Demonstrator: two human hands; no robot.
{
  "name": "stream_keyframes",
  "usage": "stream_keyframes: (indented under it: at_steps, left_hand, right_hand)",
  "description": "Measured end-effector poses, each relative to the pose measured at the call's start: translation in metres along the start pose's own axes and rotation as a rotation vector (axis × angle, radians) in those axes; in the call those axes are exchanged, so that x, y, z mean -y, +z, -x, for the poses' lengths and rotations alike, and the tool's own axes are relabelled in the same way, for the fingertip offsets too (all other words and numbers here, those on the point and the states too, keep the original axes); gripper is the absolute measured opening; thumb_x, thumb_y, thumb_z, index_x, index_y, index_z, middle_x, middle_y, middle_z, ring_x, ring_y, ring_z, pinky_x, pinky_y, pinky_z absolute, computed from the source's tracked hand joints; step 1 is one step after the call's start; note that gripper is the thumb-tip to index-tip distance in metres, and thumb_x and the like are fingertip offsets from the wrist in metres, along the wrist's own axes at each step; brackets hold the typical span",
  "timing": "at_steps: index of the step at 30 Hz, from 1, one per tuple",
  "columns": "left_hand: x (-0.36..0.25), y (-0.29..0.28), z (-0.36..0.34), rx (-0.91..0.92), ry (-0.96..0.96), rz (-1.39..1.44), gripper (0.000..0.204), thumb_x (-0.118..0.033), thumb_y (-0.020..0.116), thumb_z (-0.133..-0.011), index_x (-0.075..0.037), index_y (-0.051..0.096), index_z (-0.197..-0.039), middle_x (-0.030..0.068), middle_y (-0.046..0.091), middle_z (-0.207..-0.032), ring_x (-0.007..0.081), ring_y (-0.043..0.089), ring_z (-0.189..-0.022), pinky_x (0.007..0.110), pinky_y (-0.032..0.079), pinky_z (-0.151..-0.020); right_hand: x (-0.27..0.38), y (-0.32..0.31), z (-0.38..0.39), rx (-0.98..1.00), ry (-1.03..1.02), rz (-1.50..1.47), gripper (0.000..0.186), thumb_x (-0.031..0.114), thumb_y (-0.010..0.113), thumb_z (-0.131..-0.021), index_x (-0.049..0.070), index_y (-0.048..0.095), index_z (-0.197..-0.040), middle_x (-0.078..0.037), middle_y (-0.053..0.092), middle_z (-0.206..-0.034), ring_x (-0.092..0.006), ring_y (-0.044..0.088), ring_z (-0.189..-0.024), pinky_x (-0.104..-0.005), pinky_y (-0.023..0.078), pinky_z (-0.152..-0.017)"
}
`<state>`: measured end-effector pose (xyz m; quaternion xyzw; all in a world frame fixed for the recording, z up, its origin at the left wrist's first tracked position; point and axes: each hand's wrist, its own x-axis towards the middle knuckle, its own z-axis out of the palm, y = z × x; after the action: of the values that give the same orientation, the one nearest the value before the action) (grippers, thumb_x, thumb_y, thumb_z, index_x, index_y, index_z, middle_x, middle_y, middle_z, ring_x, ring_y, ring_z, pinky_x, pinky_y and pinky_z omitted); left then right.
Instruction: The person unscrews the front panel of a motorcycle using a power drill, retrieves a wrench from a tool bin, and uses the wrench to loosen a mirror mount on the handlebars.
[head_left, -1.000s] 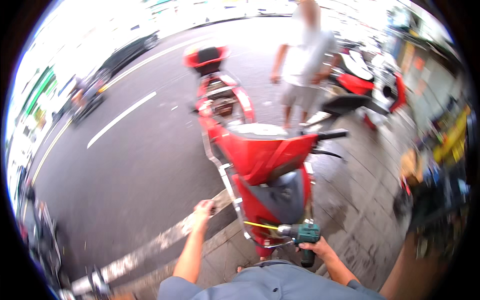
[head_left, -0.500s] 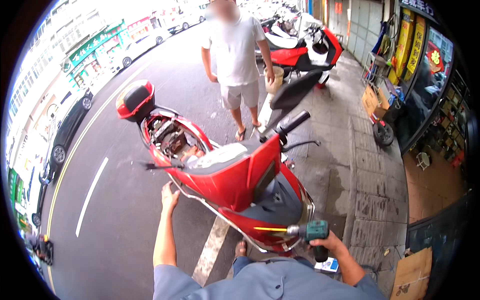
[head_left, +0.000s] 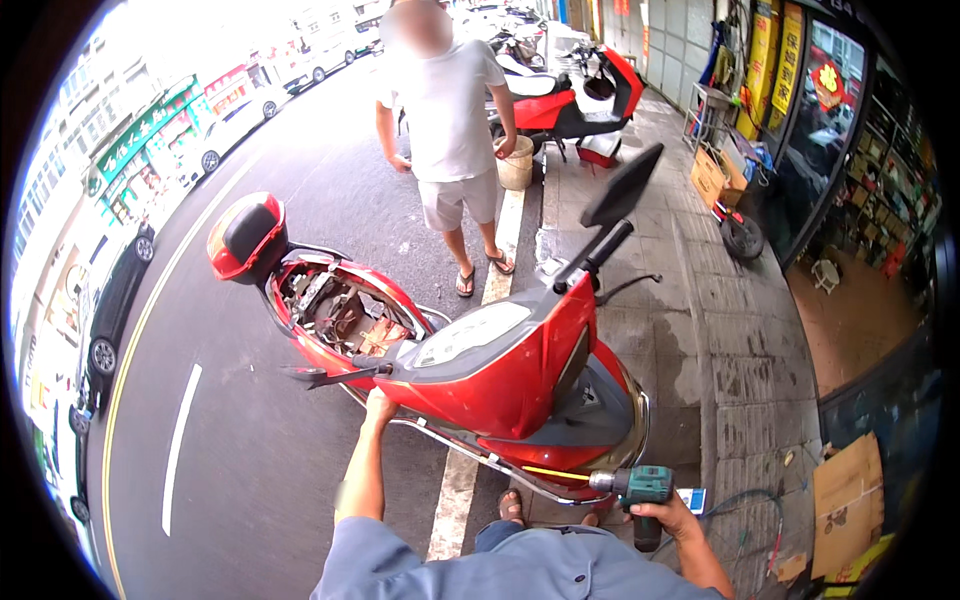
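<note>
A red scooter with its seat off stands in front of me, the open frame showing wires and parts. My left hand is closed at the scooter's left handlebar, below the black mirror; its fingertips are partly hidden. In my right hand is a green and black cordless drill, held by its handle. Its long yellow bit points left, close to the scooter's lower front. Whether the tip touches the scooter I cannot tell.
A person in a white shirt stands beyond the scooter, next to a bucket. Another red scooter is parked behind. A cardboard sheet and a hose lie at lower right, a cardboard box by the shopfront.
My left hand has gone from open beside the scooter to closed at its handlebar. The drill is still in my right hand, slightly farther right and lower. The view has shifted.
</note>
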<state>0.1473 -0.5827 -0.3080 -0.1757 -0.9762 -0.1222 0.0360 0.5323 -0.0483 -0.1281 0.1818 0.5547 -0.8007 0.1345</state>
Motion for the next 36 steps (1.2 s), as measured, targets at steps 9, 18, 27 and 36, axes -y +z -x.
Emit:
stream_keyframes:
  at_steps: [9,18,27,36]
  left_hand:
    - [-0.067,-0.044,0.067,-0.141,-0.467,0.225,0.018,-0.021,0.060,-0.085,-0.004,0.061,-0.091,0.0139,0.063,-0.078,0.0303,0.060,-0.065,0.041,0.049,-0.061]
    - [-0.240,-0.114,0.089,0.077,-0.763,0.440,0.018,-0.013,0.067,-0.082,-0.009,0.054,-0.070,-0.0032,0.042,-0.054,0.0063,0.039,-0.045,0.024,0.032,-0.044]
    - [-0.256,-0.091,0.100,-0.055,-0.848,0.367,0.014,-0.013,0.064,-0.084,-0.010,0.054,-0.075,-0.0061,0.036,-0.053,0.0053,0.033,-0.041,0.023,0.031,-0.040]
    - [-0.221,-0.091,0.088,0.025,-0.885,0.375,0.023,-0.018,0.062,-0.085,-0.015,0.051,-0.066,-0.0069,0.040,-0.056,0.0049,0.035,-0.045,0.023,0.032,-0.042]
  right_hand:
    - [-0.046,-0.053,0.005,-0.156,0.115,0.011,0.044,0.027,0.076,-0.069,0.006,0.065,-0.106,-0.006,0.067,-0.091,-0.0177,0.065,-0.080,-0.0332,0.052,-0.078]
    - [-0.069,-0.121,-0.063,0.098,-0.187,-0.500,0.052,0.019,0.071,-0.074,0.003,0.055,-0.120,-0.008,0.064,-0.101,-0.0154,0.063,-0.082,-0.0318,0.052,-0.075]
    - [-0.119,-0.109,-0.151,-0.115,-0.698,0.080,0.035,0.029,0.072,-0.074,0.003,0.061,-0.094,-0.010,0.066,-0.081,-0.0255,0.067,-0.077,-0.0351,0.051,-0.071]
    - [-0.123,-0.070,-0.165,-0.262,-0.805,-0.156,0.040,0.013,0.073,-0.067,-0.002,0.057,-0.100,-0.014,0.064,-0.074,-0.0284,0.067,-0.068,-0.0362,0.054,-0.064]
